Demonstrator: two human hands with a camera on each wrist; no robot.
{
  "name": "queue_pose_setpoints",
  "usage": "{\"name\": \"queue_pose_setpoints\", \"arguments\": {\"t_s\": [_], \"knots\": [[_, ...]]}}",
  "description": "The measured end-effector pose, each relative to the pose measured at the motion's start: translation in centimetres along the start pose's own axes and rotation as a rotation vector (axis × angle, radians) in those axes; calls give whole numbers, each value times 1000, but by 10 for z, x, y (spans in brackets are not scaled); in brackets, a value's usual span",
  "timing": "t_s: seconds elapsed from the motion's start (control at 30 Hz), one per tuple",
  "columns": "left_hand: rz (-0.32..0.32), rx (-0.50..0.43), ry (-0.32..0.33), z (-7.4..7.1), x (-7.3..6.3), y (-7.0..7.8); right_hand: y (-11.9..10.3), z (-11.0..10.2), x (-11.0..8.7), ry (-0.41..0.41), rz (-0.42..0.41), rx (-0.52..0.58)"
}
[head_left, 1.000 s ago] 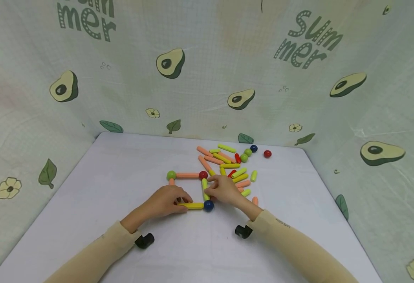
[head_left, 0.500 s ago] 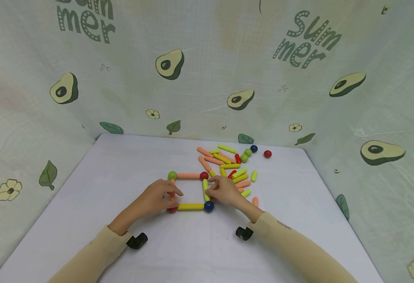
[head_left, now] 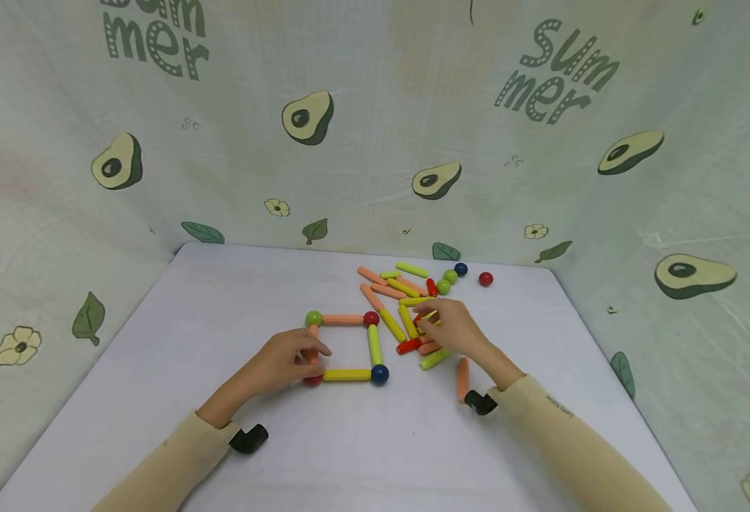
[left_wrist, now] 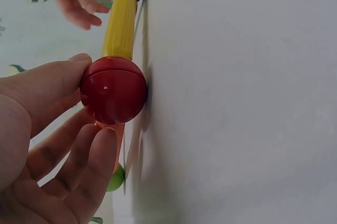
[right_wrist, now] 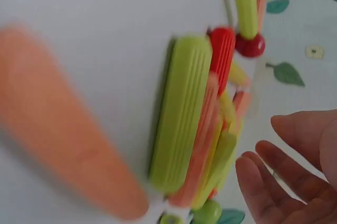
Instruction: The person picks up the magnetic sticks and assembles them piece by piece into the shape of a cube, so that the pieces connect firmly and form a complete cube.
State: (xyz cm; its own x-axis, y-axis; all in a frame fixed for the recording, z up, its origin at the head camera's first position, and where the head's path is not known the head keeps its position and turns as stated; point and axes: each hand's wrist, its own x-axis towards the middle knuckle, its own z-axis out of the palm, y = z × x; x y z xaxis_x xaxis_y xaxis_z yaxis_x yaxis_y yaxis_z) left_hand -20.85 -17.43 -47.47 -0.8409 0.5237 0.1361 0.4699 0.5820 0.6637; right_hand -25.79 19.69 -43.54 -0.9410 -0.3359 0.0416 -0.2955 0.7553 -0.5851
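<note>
Colored rods and balls form a square frame flat on the table. Its corners are a green ball [head_left: 314, 318], a dark red ball [head_left: 371, 318], a blue ball [head_left: 379, 374] and a near-left red ball [left_wrist: 113, 92]. A yellow rod [head_left: 347, 375], a lime rod [head_left: 375, 345] and an orange rod [head_left: 343, 320] form three sides; the left orange rod is partly hidden. My left hand [head_left: 285, 358] holds the near-left red ball between thumb and fingers. Over the loose rods hovers my right hand [head_left: 455, 327], fingers loosely bent, gripping nothing.
Below the right hand lie loose rods, among them a thick lime rod [right_wrist: 181, 113] and a red rod [head_left: 408, 346]. A single orange rod [head_left: 463, 379] lies near the right wrist. Farther back are a loose red ball [head_left: 486, 279] and a navy ball [head_left: 461, 269].
My right hand has let go of the frame's lime rod and moved right over the loose rods. My left hand shifted left from the yellow rod to the red corner ball.
</note>
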Motion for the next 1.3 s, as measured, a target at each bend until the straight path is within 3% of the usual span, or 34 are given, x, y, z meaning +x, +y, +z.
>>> {"name": "queue_pose_setpoints", "arguments": {"t_s": [0.2,0.33,0.47,0.6,0.8,1.0,1.3], "knots": [[-40,6,9,1,-1,-1,50,-31,2,57,-18,-215],[-68,13,41,-4,6,-3,69,-42,1,42,-20,-269],[-68,-4,103,-11,20,-14,82,-46,-2,1,-28,-282],[-80,-13,125,-16,36,-31,90,-44,-3,-30,-40,-263],[-104,-14,65,-20,49,-51,97,-41,-4,-54,-87,-273],[-114,-68,28,-24,52,-54,99,-43,-6,-44,-121,-289],[-99,-66,11,-25,53,-55,99,-41,-5,-59,-123,-288]]}}
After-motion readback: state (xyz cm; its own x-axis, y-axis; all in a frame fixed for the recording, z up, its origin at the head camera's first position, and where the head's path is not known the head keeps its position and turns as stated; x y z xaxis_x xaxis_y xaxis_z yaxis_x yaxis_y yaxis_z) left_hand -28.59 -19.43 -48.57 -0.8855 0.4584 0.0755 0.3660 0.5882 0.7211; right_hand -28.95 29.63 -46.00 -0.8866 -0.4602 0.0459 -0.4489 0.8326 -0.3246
